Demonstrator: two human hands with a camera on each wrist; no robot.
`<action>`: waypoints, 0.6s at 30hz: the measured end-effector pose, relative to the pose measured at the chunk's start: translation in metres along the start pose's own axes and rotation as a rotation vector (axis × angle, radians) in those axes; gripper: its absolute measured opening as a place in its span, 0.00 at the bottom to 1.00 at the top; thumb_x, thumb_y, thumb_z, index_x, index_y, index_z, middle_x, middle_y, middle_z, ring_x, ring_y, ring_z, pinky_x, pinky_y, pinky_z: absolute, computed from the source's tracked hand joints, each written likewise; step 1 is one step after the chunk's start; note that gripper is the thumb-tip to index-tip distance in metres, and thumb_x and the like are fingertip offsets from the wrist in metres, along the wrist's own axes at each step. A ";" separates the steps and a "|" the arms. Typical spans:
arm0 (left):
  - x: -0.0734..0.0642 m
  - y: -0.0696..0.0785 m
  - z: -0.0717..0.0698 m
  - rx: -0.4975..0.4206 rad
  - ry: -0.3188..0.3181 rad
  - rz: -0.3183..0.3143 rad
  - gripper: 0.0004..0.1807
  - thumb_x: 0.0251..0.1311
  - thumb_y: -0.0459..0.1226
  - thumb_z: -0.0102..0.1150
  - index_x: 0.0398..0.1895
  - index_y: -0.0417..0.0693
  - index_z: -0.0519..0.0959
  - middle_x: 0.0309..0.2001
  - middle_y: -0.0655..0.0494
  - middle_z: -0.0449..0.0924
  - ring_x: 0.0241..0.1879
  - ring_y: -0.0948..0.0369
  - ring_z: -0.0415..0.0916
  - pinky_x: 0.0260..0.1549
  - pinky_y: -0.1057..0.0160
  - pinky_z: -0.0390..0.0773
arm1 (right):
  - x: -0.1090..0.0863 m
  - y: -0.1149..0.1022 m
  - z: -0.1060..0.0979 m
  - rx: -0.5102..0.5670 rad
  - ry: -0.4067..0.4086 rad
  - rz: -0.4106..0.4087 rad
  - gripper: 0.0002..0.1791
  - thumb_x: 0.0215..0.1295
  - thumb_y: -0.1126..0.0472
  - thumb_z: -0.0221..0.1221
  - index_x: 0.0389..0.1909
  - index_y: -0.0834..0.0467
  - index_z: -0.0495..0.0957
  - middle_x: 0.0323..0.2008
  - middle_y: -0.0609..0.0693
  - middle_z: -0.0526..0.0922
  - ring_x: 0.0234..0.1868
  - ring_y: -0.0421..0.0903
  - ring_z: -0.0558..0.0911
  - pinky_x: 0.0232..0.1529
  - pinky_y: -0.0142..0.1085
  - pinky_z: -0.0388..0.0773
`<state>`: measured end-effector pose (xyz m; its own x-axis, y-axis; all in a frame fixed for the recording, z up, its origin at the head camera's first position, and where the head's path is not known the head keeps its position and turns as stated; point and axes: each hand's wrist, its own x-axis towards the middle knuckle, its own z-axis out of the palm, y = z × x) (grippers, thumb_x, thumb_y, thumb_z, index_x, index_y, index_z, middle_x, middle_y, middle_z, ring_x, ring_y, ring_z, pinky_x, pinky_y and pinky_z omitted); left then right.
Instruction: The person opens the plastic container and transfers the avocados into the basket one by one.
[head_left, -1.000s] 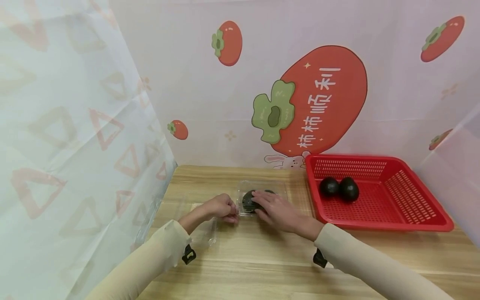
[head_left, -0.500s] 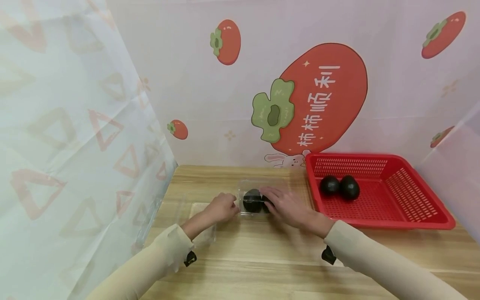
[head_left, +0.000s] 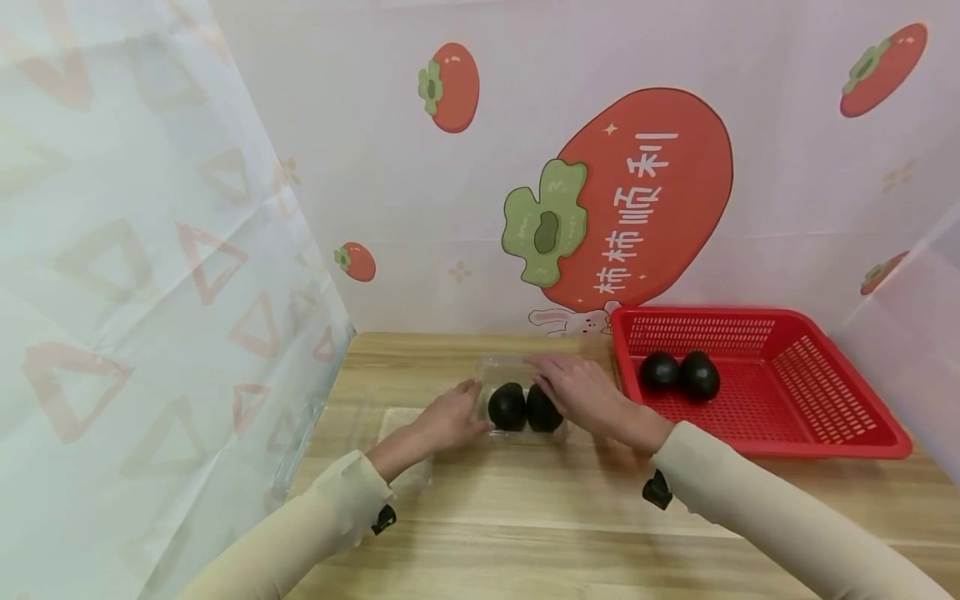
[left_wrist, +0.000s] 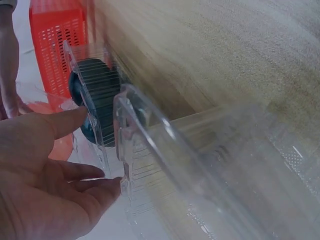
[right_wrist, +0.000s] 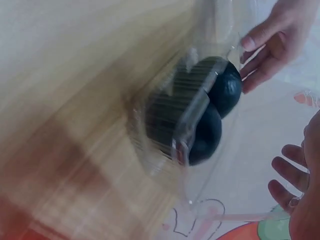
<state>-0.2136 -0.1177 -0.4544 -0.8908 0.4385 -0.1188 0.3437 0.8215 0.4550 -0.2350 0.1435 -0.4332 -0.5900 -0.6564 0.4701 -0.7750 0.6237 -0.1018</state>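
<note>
Fingers and thumb of the left hand (head_left: 450, 417) stood apart, with a moderate gap between them, at the left end of a clear box (head_left: 510, 363); in the left wrist view the thumb tip lay at the box's rim. The right hand (head_left: 581, 392) had its fingers loosely extended and separated, reaching over the far right part of the same box, though whether they touched the plastic could not be told.

Inside the box sat a pair of dark fruits, side by side: the left fruit (head_left: 507, 407) was in plain view from above, while the right fruit (head_left: 543, 410) was partly covered by the right hand. Ribbed plastic on the near side of the box showed in both wrist views.

Just left of it, a second clear box (left_wrist: 172, 130) rested on the tabletop (head_left: 487, 533), partly hidden from above by the left forearm.

To the right stood a red basket (head_left: 772, 454), with a round fruit (head_left: 660, 371) and a longer fruit (head_left: 699, 376) touching each other near its left side. A pale sheet (head_left: 405, 167) printed with red persimmons formed the backdrop at the far side.
</note>
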 end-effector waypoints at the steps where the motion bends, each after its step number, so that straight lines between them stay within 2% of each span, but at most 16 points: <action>1: 0.000 0.001 0.000 0.005 -0.006 -0.002 0.45 0.70 0.46 0.69 0.79 0.28 0.60 0.78 0.28 0.59 0.73 0.36 0.68 0.70 0.42 0.71 | 0.001 0.001 -0.001 0.006 -0.007 0.008 0.23 0.71 0.62 0.68 0.64 0.63 0.80 0.54 0.59 0.89 0.49 0.55 0.90 0.47 0.51 0.88; 6: -0.003 0.001 0.003 0.023 -0.033 0.012 0.51 0.70 0.51 0.68 0.82 0.30 0.54 0.82 0.29 0.50 0.78 0.38 0.59 0.72 0.43 0.68 | 0.008 0.003 -0.009 0.041 -0.056 0.060 0.23 0.74 0.59 0.66 0.66 0.62 0.80 0.57 0.58 0.88 0.49 0.54 0.90 0.48 0.50 0.88; 13: -0.009 0.001 0.006 0.056 -0.057 0.057 0.58 0.68 0.57 0.68 0.83 0.28 0.50 0.84 0.32 0.43 0.82 0.40 0.49 0.78 0.45 0.58 | 0.024 0.010 -0.020 0.131 -0.083 0.097 0.20 0.77 0.58 0.63 0.64 0.63 0.81 0.53 0.56 0.90 0.50 0.52 0.90 0.53 0.51 0.86; 18: -0.012 0.003 0.010 0.086 -0.080 0.077 0.60 0.69 0.60 0.65 0.83 0.27 0.46 0.84 0.31 0.41 0.83 0.40 0.47 0.79 0.45 0.56 | 0.033 0.018 -0.023 0.189 -0.095 0.104 0.19 0.77 0.59 0.63 0.63 0.63 0.82 0.49 0.53 0.91 0.42 0.46 0.89 0.49 0.47 0.88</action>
<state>-0.1988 -0.1171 -0.4604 -0.8355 0.5262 -0.1582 0.4371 0.8110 0.3890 -0.2631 0.1429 -0.3995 -0.6804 -0.6355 0.3650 -0.7325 0.6051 -0.3119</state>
